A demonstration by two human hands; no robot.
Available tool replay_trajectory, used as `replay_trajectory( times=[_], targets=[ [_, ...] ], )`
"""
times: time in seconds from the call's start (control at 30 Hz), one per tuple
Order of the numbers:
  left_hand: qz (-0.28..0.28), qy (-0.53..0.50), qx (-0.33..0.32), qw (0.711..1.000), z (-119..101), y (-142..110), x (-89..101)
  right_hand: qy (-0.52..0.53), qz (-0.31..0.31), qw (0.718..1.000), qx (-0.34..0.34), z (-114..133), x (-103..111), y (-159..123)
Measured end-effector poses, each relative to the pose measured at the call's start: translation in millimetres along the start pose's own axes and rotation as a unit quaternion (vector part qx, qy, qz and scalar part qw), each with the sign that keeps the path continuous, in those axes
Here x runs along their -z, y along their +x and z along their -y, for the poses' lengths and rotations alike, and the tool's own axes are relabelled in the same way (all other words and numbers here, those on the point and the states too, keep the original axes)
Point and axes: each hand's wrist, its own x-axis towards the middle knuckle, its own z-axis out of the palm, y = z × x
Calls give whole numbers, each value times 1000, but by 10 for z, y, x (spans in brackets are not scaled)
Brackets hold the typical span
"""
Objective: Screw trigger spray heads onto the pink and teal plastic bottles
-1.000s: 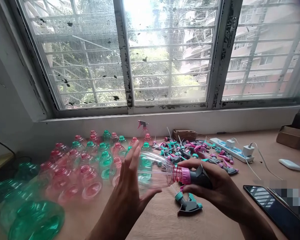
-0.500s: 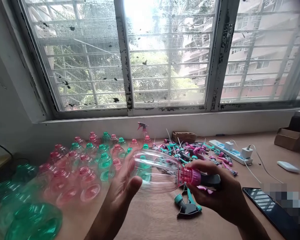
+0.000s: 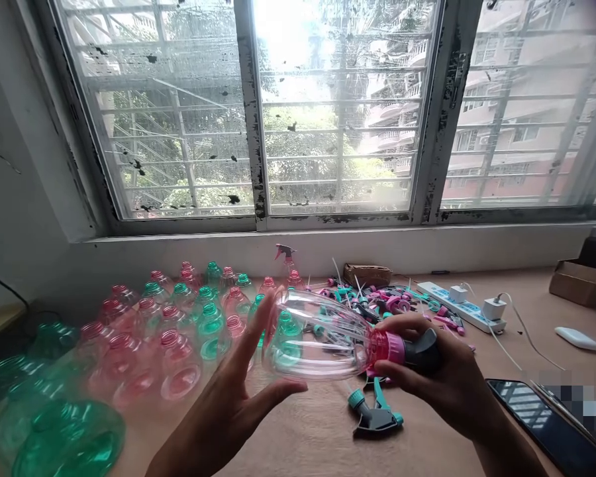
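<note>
A clear pink-tinted spray bottle (image 3: 318, 338) lies sideways in the air above the table, base to the left. My right hand (image 3: 442, 377) grips its neck end, fingers and thumb around the pink collar of a dark grey trigger sprayer (image 3: 422, 351) fitted on the neck. At the base, my left hand (image 3: 233, 391) is open, its fingers up along the base's far side and its thumb stretched out under the bottle's lower edge; whether it touches the bottle is hard to tell. Below the bottle, a loose grey and teal trigger sprayer (image 3: 377, 419) rests on the table.
Many pink bottles (image 3: 176, 361) and green bottles (image 3: 69, 437) stand to the left. A pile of pink and teal sprayer heads (image 3: 392, 301) lies behind the held bottle. To the right are a white power strip (image 3: 459, 308), a phone (image 3: 536, 411) and a cardboard box (image 3: 581, 281).
My left hand's thumb has slid off the bottle's side and spread down below it. The bottle has shifted slightly right, and the sprayer head has turned in my right hand.
</note>
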Motion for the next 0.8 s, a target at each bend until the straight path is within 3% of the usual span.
replay_trajectory(
  times=[0.13,0.3,0.53,0.73,0.8],
  targets=[
    [29,24,-10,999,5,-17,-11,-2,6,1000,18,-12,-3,-10],
    [7,-63,72,995,-30,14,-76,-91,32,988,125,-52,-29,-15],
    [-36,-136,104,985,-148,109,-104,-99,31,992,77,-74,-77,17],
    [-57,-165,114,978,-214,146,-122,-125,53,975,176,-89,-76,27],
    [-62,-182,106,976,-199,149,-114,-120,55,976,172,-89,-76,18]
  ],
)
